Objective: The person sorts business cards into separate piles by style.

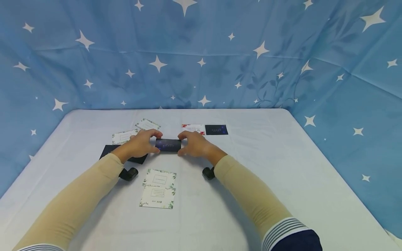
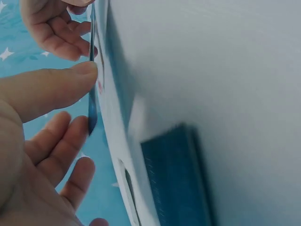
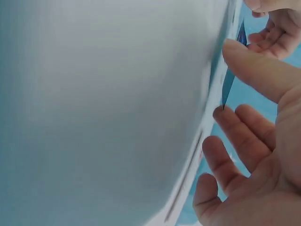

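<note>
A dark card with small bluish-purple patches [image 1: 168, 145] is held between both hands over the middle of the table. My left hand [image 1: 140, 143] pinches its left end between thumb and fingers. At the opposite end, my right hand [image 1: 196, 144] grips it the same way. Seen from the left wrist, the card [image 2: 92, 106] shows almost edge-on, a thin dark strip above the white cloth. The right wrist view has the thumb on the near side of the card [image 3: 227, 87], with a fingertip at its lower corner and the other fingers spread.
Dark cards [image 1: 108, 150] lie partly hidden under the left forearm. Behind them are white leaf-bordered cards [image 1: 120, 137]. A red-flowered card [image 1: 194, 129] adjoins another dark card [image 1: 216, 130] farther back. Nearer me, two leaf-bordered cards [image 1: 158, 198] meet edge to edge. A blue starred curtain [image 1: 201, 76] hangs behind.
</note>
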The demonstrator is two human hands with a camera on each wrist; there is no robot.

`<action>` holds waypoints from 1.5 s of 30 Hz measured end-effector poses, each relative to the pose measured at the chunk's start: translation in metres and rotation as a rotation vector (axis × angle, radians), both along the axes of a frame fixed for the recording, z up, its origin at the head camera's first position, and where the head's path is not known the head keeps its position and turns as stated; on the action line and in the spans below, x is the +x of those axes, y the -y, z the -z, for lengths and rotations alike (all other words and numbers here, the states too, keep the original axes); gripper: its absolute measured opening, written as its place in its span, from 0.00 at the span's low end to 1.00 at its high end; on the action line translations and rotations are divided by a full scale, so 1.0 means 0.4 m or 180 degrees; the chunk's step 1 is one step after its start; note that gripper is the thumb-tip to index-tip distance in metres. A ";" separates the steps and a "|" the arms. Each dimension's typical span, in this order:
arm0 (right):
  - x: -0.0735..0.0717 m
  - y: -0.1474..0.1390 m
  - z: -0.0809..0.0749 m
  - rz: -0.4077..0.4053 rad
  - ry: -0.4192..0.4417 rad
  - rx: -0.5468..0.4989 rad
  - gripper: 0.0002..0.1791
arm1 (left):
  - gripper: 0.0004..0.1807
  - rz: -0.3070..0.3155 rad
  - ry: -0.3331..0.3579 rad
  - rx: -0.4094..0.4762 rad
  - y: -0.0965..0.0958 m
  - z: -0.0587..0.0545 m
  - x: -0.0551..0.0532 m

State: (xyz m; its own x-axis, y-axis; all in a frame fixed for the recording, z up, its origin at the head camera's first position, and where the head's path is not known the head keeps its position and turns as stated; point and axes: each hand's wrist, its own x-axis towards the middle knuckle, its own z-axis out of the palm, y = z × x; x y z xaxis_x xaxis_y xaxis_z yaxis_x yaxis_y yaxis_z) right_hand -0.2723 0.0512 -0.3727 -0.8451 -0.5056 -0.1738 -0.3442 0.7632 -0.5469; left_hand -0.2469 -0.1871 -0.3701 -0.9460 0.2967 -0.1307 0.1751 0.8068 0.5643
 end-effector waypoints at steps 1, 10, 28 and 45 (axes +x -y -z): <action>-0.003 -0.010 -0.002 0.0001 0.0006 -0.0039 0.35 | 0.32 0.0007 -0.0013 0.0038 -0.005 -0.002 -0.002; -0.042 -0.144 -0.042 0.0220 0.0000 -0.0309 0.32 | 0.33 -0.0023 0.0074 0.0399 -0.107 -0.016 -0.056; -0.129 -0.352 -0.047 0.0638 0.0048 -0.0573 0.32 | 0.30 0.0010 -0.0003 0.0371 -0.321 -0.001 -0.192; -0.181 -0.396 0.002 0.0924 0.0195 -0.0225 0.32 | 0.28 -0.0106 0.0010 -0.0032 -0.423 0.026 -0.229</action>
State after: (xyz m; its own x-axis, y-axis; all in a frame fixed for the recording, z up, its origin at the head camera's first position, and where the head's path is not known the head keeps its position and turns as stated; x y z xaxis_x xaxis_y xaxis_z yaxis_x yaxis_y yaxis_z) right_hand -0.3448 0.2096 -0.3733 -0.9450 -0.2572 -0.2019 -0.0820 0.7841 -0.6152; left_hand -0.3384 -0.0180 -0.3806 -0.9549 0.2637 -0.1366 0.1462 0.8178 0.5566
